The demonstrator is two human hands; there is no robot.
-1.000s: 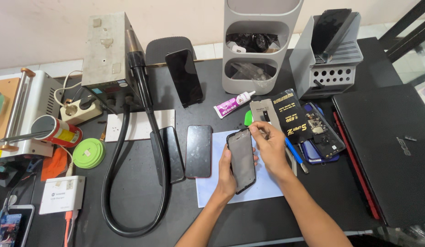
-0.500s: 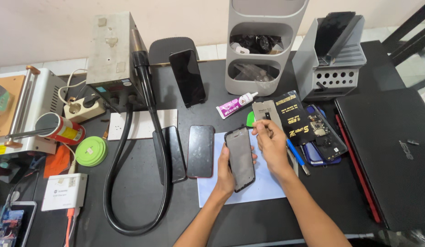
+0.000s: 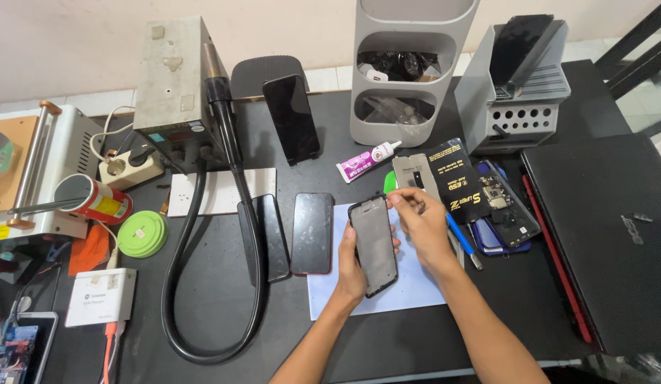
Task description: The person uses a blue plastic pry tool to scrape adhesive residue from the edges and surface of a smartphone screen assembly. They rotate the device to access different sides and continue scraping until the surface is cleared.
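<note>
a: phone (image 3: pixel 374 244) sits in the left hand (image 3: pixel 353 269), held from below and behind, screen side up, over the pale sheet (image 3: pixel 416 284) on the black table (image 3: pixel 209 313).

b: right hand?

a: right hand (image 3: pixel 424 226) pinches at the phone's top right corner, fingertips (image 3: pixel 396 202) closed on the edge. can't tell if there's a tool or film in the pinch, too small.

b: so both hands gripping?

a: yes. left wraps the lower back of the phone, right is clenched at the top corner.

b: what's just beside it?

a: left of it a red-edged phone (image 3: pixel 312 232) lies flat, partly on the sheet. next to that another dark phone (image 3: pixel 272 236) under the black hose (image 3: pixel 202 284). right of the hands a blue pen (image 3: pixel 462 240) and a stack of phone parts (image 3: pixel 504 213).

b: further out?

a: black and gold packet (image 3: pixel 458 178), grey plate (image 3: pixel 414 174) and a glue tube (image 3: pixel 367 162) just behind the hands. laptop (image 3: pixel 604 227) closed at far right. green round lid (image 3: pixel 141 233) and a red can (image 3: pixel 96 200) at left.

b: back row?

a: metal box unit (image 3: pixel 172 75) with the hose coming off it, a dark phone on a stand (image 3: pixel 291 117), grey tiered bin (image 3: pixel 408 71), grey holder (image 3: pixel 519 92) with another phone in it.
</note>
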